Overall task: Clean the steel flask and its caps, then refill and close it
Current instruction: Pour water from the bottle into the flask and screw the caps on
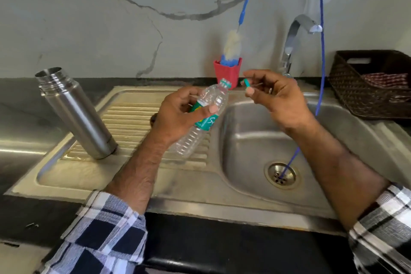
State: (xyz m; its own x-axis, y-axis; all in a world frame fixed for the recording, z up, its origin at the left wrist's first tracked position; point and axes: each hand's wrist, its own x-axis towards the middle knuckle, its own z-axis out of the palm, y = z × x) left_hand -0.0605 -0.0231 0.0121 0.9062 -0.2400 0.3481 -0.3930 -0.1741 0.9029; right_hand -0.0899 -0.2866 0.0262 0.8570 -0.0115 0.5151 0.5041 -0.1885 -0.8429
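The steel flask [75, 111] stands uncapped on the ribbed drainboard [124, 118] at the left, its open threaded mouth at the top. My left hand [180, 115] grips a clear plastic water bottle [200, 122] with a green label, tilted with its open neck toward the sink basin. My right hand [275, 98] pinches the bottle's small green cap [246, 83] between thumb and fingers, just right of the bottle's neck. The bottle looks empty. No flask caps are visible.
A red cup [228, 73] holding a blue-and-white bottle brush [232, 49] stands at the wall. The tap [293, 40] arches over the steel sink basin [251, 140]. A blue cord [321, 51] hangs into the drain [281, 176]. A dark wicker basket [373, 82] sits at right.
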